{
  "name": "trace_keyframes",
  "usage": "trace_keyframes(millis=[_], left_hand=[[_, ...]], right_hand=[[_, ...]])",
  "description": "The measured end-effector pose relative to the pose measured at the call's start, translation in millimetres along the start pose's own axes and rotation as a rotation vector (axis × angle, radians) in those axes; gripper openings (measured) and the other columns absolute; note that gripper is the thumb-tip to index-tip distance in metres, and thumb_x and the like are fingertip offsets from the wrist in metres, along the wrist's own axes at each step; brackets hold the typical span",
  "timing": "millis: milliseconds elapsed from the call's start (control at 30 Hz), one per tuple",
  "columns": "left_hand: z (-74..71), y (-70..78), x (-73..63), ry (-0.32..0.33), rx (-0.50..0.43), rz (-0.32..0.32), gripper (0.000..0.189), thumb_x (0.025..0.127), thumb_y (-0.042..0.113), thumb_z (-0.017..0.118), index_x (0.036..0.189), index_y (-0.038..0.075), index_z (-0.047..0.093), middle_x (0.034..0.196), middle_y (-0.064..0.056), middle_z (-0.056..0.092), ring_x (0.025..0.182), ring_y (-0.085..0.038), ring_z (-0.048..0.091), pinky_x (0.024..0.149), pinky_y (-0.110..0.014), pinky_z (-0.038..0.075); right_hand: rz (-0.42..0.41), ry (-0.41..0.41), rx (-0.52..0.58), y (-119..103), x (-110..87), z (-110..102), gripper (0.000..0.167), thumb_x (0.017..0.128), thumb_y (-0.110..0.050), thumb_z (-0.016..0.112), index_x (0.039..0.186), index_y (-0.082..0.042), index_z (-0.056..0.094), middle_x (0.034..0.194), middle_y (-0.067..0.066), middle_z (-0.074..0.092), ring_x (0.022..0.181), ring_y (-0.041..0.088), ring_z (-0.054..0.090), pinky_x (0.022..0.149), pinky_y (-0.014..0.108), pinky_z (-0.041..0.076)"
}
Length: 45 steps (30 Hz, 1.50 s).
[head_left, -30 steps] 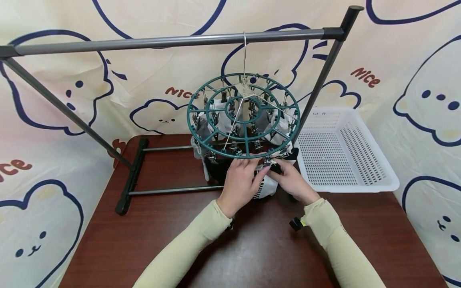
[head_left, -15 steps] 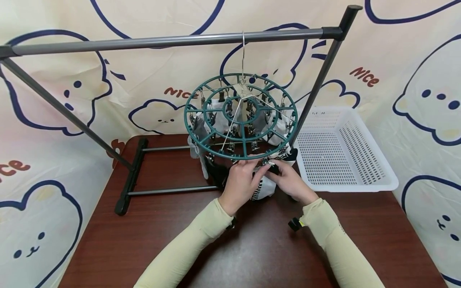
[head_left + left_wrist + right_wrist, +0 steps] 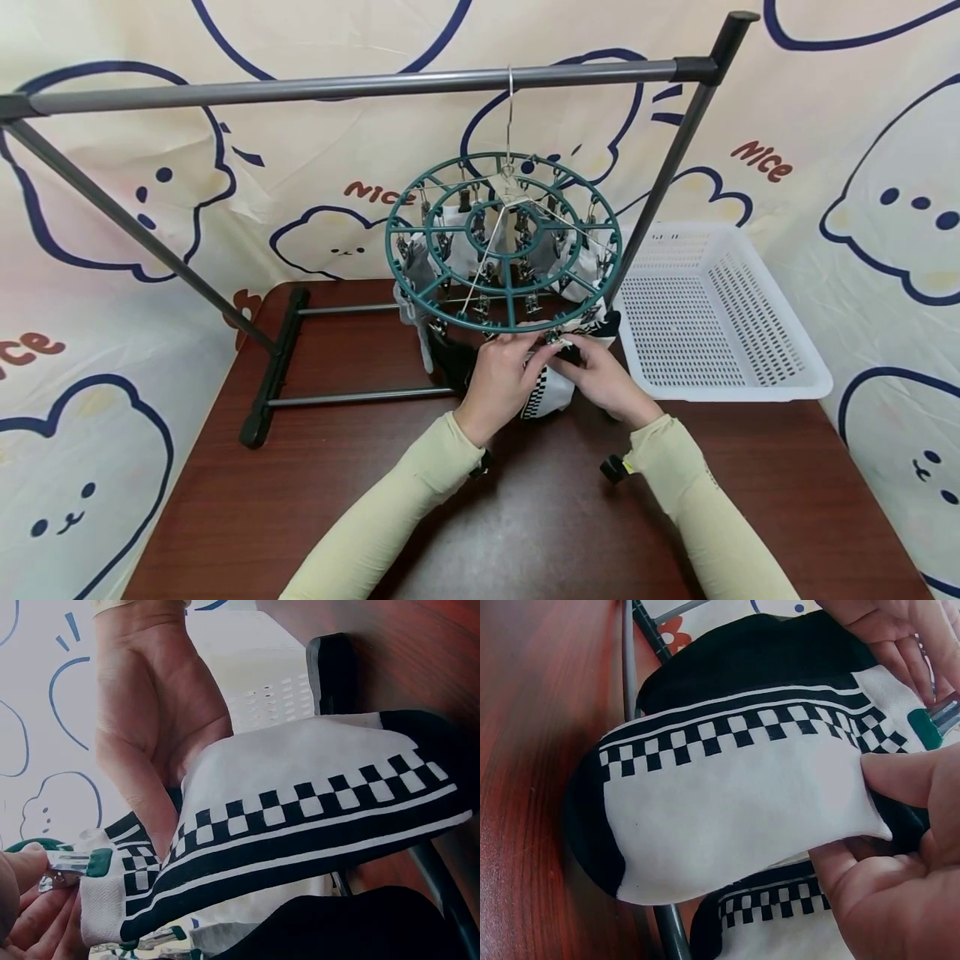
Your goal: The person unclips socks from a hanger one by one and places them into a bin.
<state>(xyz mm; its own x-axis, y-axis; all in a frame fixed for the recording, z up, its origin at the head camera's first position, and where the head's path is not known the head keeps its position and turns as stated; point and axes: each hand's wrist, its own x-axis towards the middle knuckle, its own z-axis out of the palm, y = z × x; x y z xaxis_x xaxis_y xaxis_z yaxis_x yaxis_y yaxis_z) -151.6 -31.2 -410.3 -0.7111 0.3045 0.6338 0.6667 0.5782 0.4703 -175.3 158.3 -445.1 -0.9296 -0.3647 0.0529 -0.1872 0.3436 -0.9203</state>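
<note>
A white ankle sock with a black-and-white checkered band and black toe hangs below the round green clip hanger. My left hand pinches a metal clip with a green tip, its thumb on the clip's side. That clip sits at the sock's white ribbed cuff. My right hand pinches the sock near its heel, between thumb and fingers, as the right wrist view shows. A second checkered sock and a black sock hang close by.
The hanger hooks over the grey bar of a rack whose foot stands on the brown table. More clips and pale socks hang beneath the ring. At the right stands a white perforated basket, near the rack's right post.
The hanger ring has swung slightly left since one second ago, with its front clips shifted. Both hands stay at the sock and clip with barely any movement.
</note>
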Motion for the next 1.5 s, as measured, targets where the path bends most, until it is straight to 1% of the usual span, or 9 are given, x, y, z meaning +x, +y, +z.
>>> trace_keyframes(millis=[67,267,433,733,867,1000,1233,1367,1500], left_hand=[[0.1,0.1,-0.1,0.002,-0.003,0.004,0.025,0.100,0.020,0.070,0.120,0.005,0.074,0.086,-0.007,0.072,0.064,-0.017,0.054,0.067,-0.035,0.051],[1.6,-0.1,-0.7,0.007,0.004,0.015,0.025,0.099,0.019,0.071,0.119,0.005,0.074,0.098,-0.008,0.077,0.075,-0.019,0.066,0.073,-0.037,0.056],[2.5,-0.1,-1.4,0.007,-0.009,0.016,0.025,0.100,0.019,0.070,0.120,0.004,0.075,0.106,-0.009,0.078,0.079,-0.020,0.070,0.076,-0.038,0.058],[4.3,-2.6,-3.5,0.048,-0.041,0.033,0.024,0.098,0.016,0.072,0.118,0.004,0.077,0.103,-0.010,0.079,0.061,-0.015,0.056,0.065,-0.032,0.051],[3.8,-2.4,-2.7,0.053,-0.046,0.035,0.023,0.098,0.016,0.072,0.117,0.004,0.077,0.113,-0.012,0.078,0.077,-0.019,0.071,0.077,-0.036,0.058],[3.3,-2.6,-2.4,0.055,-0.051,0.031,0.024,0.098,0.016,0.072,0.117,0.003,0.077,0.116,-0.014,0.077,0.091,-0.023,0.075,0.084,-0.040,0.060],[3.1,-3.8,-1.0,0.067,-0.060,0.038,0.024,0.098,0.017,0.073,0.117,0.004,0.075,0.107,-0.012,0.077,0.068,-0.016,0.066,0.069,-0.034,0.056],[1.0,-3.7,-0.1,0.077,-0.056,0.048,0.021,0.097,0.017,0.073,0.113,0.004,0.075,0.088,-0.007,0.073,0.058,-0.013,0.054,0.061,-0.031,0.049],[-1.0,-3.0,0.7,0.092,-0.063,0.057,0.015,0.097,0.017,0.073,0.106,0.005,0.075,0.080,-0.005,0.069,0.054,-0.013,0.049,0.059,-0.032,0.047]], right_hand=[[-0.001,-0.002,-0.003,0.2,-0.1,0.2,0.027,0.103,-0.011,0.064,0.129,-0.006,0.068,0.136,0.014,0.065,0.124,0.024,0.059,0.100,0.032,0.050],[0.006,-0.013,0.001,-0.3,-1.5,0.2,0.032,0.104,-0.013,0.063,0.135,-0.008,0.066,0.141,0.013,0.062,0.129,0.026,0.057,0.107,0.046,0.047],[0.007,-0.015,0.001,1.3,-1.8,0.1,0.033,0.104,-0.013,0.064,0.136,-0.010,0.066,0.141,0.012,0.062,0.130,0.025,0.057,0.108,0.049,0.046],[0.029,-0.028,-0.028,5.1,-3.2,2.2,0.036,0.103,-0.014,0.065,0.139,-0.010,0.065,0.144,0.011,0.061,0.133,0.027,0.055,0.109,0.050,0.045],[0.034,-0.031,-0.030,6.3,-3.6,2.7,0.036,0.103,-0.016,0.065,0.139,-0.011,0.065,0.144,0.011,0.061,0.134,0.026,0.054,0.110,0.050,0.044],[0.036,-0.040,-0.027,6.9,-3.5,2.5,0.036,0.104,-0.016,0.064,0.140,-0.011,0.065,0.145,0.011,0.061,0.135,0.028,0.053,0.112,0.052,0.043],[0.063,-0.030,-0.085,6.9,-6.7,2.0,0.042,0.103,-0.016,0.064,0.145,-0.011,0.061,0.150,0.013,0.057,0.144,0.033,0.047,0.117,0.058,0.038],[0.049,-0.017,-0.124,5.6,-10.6,0.4,0.040,0.103,-0.016,0.065,0.142,-0.008,0.063,0.144,0.015,0.061,0.138,0.034,0.053,0.113,0.056,0.044],[0.041,-0.021,-0.146,7.9,-12.4,-0.1,0.036,0.102,-0.015,0.065,0.137,-0.006,0.065,0.138,0.015,0.065,0.131,0.033,0.058,0.109,0.054,0.047]])
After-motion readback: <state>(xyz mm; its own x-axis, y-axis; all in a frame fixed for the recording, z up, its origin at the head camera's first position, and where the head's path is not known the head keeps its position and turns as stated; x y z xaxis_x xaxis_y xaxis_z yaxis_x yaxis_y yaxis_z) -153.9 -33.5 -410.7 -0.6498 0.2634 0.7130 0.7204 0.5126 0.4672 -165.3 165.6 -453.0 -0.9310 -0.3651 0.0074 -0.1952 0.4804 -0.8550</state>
